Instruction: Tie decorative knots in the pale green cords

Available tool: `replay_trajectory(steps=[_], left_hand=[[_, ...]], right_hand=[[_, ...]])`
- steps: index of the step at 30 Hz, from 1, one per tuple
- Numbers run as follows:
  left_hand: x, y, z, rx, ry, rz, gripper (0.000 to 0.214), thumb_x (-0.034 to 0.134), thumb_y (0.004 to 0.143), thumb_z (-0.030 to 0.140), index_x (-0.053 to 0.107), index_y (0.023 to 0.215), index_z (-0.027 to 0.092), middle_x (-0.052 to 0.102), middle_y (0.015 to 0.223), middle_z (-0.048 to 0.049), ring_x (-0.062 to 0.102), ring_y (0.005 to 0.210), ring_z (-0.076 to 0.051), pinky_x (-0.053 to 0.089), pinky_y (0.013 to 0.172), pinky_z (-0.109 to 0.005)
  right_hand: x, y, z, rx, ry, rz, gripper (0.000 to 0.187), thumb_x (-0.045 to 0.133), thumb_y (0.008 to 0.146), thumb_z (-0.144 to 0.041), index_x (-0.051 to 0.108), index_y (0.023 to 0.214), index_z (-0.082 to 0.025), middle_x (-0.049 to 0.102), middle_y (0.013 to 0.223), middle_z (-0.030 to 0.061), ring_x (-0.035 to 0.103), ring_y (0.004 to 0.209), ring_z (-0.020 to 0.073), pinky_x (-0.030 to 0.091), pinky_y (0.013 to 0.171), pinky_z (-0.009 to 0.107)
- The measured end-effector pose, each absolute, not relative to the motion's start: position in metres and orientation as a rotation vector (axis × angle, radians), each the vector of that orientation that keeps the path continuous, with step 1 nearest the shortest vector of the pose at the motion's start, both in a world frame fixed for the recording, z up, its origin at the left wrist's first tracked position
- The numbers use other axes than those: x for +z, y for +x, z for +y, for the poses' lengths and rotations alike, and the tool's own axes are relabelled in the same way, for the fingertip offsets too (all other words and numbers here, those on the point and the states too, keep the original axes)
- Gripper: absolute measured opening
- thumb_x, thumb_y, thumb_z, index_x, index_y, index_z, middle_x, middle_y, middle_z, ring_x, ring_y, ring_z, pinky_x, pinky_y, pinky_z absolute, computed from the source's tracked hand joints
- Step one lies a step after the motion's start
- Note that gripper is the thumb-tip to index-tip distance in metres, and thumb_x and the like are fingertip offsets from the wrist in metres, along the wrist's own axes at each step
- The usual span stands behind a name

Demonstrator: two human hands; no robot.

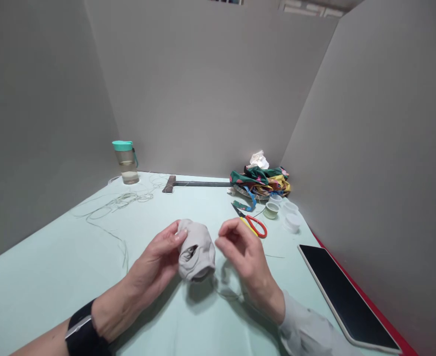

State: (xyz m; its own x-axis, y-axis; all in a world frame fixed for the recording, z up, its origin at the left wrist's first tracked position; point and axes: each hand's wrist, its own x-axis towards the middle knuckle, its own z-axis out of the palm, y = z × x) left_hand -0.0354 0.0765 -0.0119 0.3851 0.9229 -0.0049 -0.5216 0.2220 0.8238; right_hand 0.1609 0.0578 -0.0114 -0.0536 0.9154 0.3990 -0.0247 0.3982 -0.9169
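Observation:
A rolled-up bundle of light grey cloth (196, 253) is held above the table in my left hand (162, 254), thumb on its near face and fingers behind it. An opening with dark folds shows in its side. Just right of the bundle, apart from it, my right hand (245, 259) is closed in a pinch, thumb against forefinger. What lies in the pinch, if anything, is too small to make out. A faint thread (228, 295) runs below, between the bundle and my right wrist.
Scissors (257, 226) with red and yellow handles lie beyond my right hand. Behind stand patterned cloth (260, 180) and small plastic tubs (271, 210). A tablet (346, 294) lies right. Loose thread (123, 200), a water bottle (127, 163) and a hammer-like tool (170, 184) are farther left.

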Motion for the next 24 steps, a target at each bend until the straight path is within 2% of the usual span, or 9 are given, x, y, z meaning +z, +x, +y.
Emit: replay_trajectory(steps=[3,6,10,12,15,17,20,24], left_hand=[[-0.014,-0.037,0.08,1.124,0.879,0.573,0.018,0.073,0.101,0.033,0.07,0.099,0.016,0.071,0.095,-0.0018,0.068,0.081,-0.018,0.061,0.073,-0.035],[-0.015,-0.038,0.083,1.145,0.922,0.595,0.021,0.072,0.102,0.037,0.07,0.106,0.017,0.073,0.105,-0.0047,0.071,0.09,-0.021,0.062,0.08,-0.039],[-0.013,-0.038,0.085,1.112,1.041,0.648,0.025,0.073,0.1,0.039,0.07,0.113,0.017,0.073,0.109,-0.0059,0.07,0.092,-0.022,0.061,0.082,-0.04],[-0.013,-0.036,0.084,1.08,1.127,0.676,0.029,0.076,0.097,0.039,0.07,0.117,0.017,0.073,0.111,-0.0066,0.07,0.095,-0.024,0.059,0.085,-0.042],[-0.017,-0.031,0.081,1.051,1.272,0.726,0.044,0.089,0.084,0.033,0.069,0.121,0.019,0.072,0.115,-0.0064,0.068,0.104,-0.026,0.056,0.091,-0.043],[-0.019,-0.029,0.078,1.047,1.37,0.792,0.044,0.092,0.078,0.025,0.07,0.115,0.019,0.072,0.11,-0.0042,0.066,0.103,-0.026,0.054,0.09,-0.041],[-0.02,-0.03,0.074,1.073,1.472,0.913,0.021,0.084,0.084,0.016,0.071,0.1,0.018,0.069,0.096,-0.0002,0.063,0.092,-0.023,0.051,0.082,-0.037],[-0.016,-0.031,0.073,1.122,1.438,0.953,0.018,0.079,0.088,0.012,0.069,0.101,0.018,0.067,0.09,0.0017,0.062,0.08,-0.019,0.051,0.072,-0.031]], right_hand=[[-0.009,0.157,0.051,0.852,-0.824,-1.598,0.02,0.084,0.075,-0.022,0.072,0.091,-0.025,0.066,0.092,0.003,0.057,0.086,0.0233,0.045,0.082,0.037],[-0.012,0.157,0.054,0.767,-0.849,-1.634,0.015,0.073,0.082,-0.015,0.075,0.092,-0.027,0.067,0.096,0.0053,0.057,0.092,0.0257,0.043,0.087,0.039],[-0.016,0.161,0.063,0.793,-0.896,-1.594,0.007,0.071,0.09,-0.021,0.073,0.086,-0.026,0.068,0.09,0.0034,0.059,0.088,0.023,0.043,0.085,0.037],[-0.017,0.16,0.064,0.841,-0.921,-1.541,0.011,0.072,0.091,-0.025,0.07,0.081,-0.025,0.066,0.086,0.0015,0.058,0.085,0.021,0.042,0.083,0.035],[-0.016,0.154,0.061,0.964,-0.938,-1.466,0.017,0.073,0.092,-0.031,0.067,0.078,-0.023,0.064,0.081,-0.0005,0.056,0.078,0.0186,0.042,0.078,0.033],[-0.015,0.148,0.057,1.059,-0.924,-1.433,0.018,0.075,0.091,-0.033,0.068,0.078,-0.022,0.064,0.079,-0.0008,0.056,0.076,0.018,0.043,0.076,0.032],[-0.014,0.142,0.052,1.154,-0.887,-1.35,0.021,0.075,0.092,-0.037,0.068,0.08,-0.022,0.064,0.08,-0.0009,0.055,0.078,0.0172,0.042,0.078,0.03],[-0.016,0.139,0.048,1.329,-0.831,-1.169,0.036,0.073,0.094,-0.053,0.058,0.081,-0.023,0.051,0.074,-0.0042,0.043,0.068,0.014,0.037,0.066,0.027]])
